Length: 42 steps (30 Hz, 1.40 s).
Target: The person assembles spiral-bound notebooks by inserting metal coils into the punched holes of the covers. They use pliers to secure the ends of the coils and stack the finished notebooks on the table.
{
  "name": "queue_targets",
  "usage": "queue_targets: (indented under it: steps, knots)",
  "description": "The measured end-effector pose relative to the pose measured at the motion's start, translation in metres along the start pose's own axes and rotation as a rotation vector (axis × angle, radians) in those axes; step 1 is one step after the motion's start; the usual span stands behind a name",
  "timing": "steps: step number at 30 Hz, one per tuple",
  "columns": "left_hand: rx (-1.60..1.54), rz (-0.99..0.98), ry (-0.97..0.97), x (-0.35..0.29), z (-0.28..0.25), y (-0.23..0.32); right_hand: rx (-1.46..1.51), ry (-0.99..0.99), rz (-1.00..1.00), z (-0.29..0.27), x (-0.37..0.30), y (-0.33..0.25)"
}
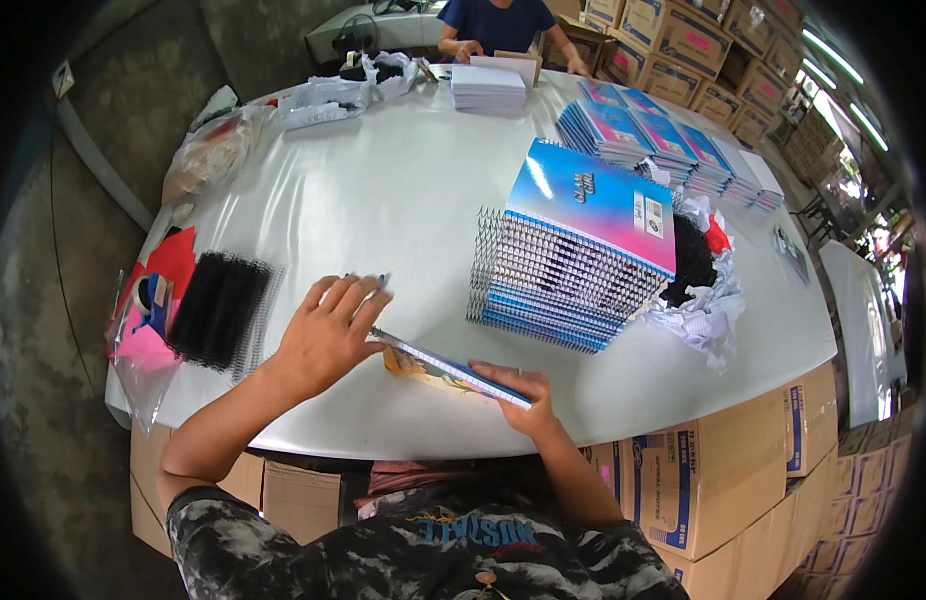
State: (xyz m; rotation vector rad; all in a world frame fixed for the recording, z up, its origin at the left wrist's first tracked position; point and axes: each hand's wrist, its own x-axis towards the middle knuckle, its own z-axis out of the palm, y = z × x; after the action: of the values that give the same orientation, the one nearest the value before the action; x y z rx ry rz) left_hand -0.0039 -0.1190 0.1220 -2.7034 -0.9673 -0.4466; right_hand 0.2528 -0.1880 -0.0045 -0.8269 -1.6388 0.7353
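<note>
Gripping the picture-covered notebook [446, 368] near six o'clock on the white table [373, 200], the right hand [528, 398] pinched firmly while the left hand [328, 325] curled ten-o'clockward, contents unclear, though loosened pinching might have let pages slip askew.
</note>
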Motion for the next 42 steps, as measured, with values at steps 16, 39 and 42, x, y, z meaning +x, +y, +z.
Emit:
queue_targets:
  steps: [16,39,42]
  knots:
    - [0.276,-0.142,0.839,-0.046,0.11,-0.048,-0.052,0.009,-0.219,0.021,-0.002,-0.003]
    - [-0.111,-0.541,0.073,-0.033,0.031,-0.003,-0.151,-0.009,-0.388,0.028,0.004,0.001]
    - [-0.003,-0.586,-0.17,-0.021,0.043,-0.001,-0.409,-0.145,-0.543,0.024,0.016,-0.022]
